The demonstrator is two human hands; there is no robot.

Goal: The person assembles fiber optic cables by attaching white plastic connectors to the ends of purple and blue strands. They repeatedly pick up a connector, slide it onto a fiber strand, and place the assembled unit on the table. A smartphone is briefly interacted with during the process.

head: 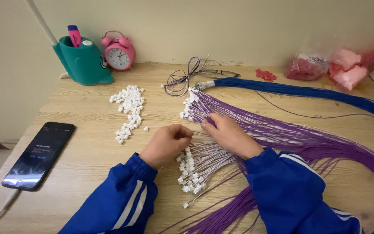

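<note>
Purple thin wires (256, 125) tipped with small white plastic connectors (190, 167) fan toward twelve o'clock beneath my right hand (228, 135), fingers pinching one, while my left hand (166, 145) is curled closed.

Surface layout, my hands at centre front

My left grip (166, 145) sits just left of my right grip (228, 135), both on the wire fan (204, 160). Loose connector pile (129, 110) behind-left of my left grip, phone (40, 154) far left on the surface (87, 173). Pen holder (83, 60) and alarm clock (118, 52) at back left; bags (325, 67) back right; cable bundle (308, 92) behind my right grip.
</note>
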